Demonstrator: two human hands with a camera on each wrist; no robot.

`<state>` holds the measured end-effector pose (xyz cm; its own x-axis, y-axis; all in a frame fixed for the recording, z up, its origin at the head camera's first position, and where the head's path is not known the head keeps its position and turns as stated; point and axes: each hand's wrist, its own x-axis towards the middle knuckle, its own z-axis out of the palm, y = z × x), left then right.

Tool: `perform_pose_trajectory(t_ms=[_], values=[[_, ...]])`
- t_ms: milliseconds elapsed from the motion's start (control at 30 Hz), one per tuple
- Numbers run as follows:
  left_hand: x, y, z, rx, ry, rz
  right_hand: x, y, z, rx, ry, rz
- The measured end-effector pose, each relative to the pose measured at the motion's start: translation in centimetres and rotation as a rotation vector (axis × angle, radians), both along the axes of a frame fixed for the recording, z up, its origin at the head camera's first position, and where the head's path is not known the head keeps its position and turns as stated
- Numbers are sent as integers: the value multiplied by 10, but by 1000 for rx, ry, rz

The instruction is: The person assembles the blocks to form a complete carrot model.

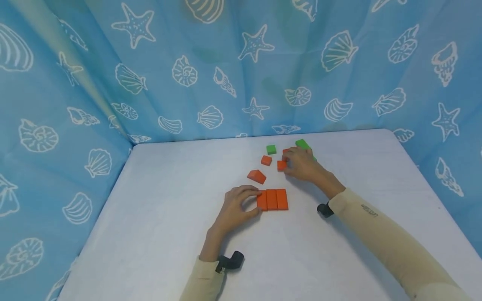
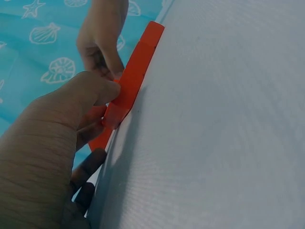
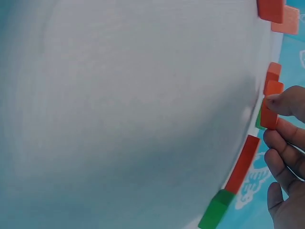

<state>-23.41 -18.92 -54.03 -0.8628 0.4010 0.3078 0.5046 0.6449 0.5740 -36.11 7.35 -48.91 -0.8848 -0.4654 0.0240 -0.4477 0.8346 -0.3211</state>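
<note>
Three flat orange blocks [image 1: 272, 200] lie side by side in a row on the white table. My left hand [image 1: 236, 211] spans the leftmost one, thumb at its near end and a finger at its far end. The left wrist view shows the thumb against that orange block [image 2: 132, 83]. Farther back to the right, my right hand [image 1: 301, 164] pinches another orange block [image 1: 281, 166]. In the right wrist view the thumb presses the face of this block [image 3: 269, 117], with fingers behind it.
An orange triangular block [image 1: 257, 176] lies beyond the row. Behind it are a small orange block [image 1: 266, 160] and a green block [image 1: 271, 149]. Another green block [image 1: 302, 144] shows past the right hand. A blue seashell-print curtain [image 1: 211, 75] hangs along the table's back edge.
</note>
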Motion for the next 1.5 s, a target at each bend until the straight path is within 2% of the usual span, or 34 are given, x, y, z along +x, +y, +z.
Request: perform_pose_trajectory(t_ms=[200,467,633,767,900,1167,1500], values=[[-2,2,8,-36,-33,6,16,6,15,-68,26,-24],[2,1,10,-44,-76,34,51,7,29,-101,34,24],[3,0,9,-33,-69,44,74,2,34,-123,88,73],[4,-1,9,-16,-86,54,88,-3,38,-119,139,122],[5,-2,8,-18,-97,58,100,-7,40,-132,153,152],[1,1,6,4,-68,49,118,-10,38,-114,180,190],[4,6,2,-17,-100,45,143,-9,18,-114,191,213]])
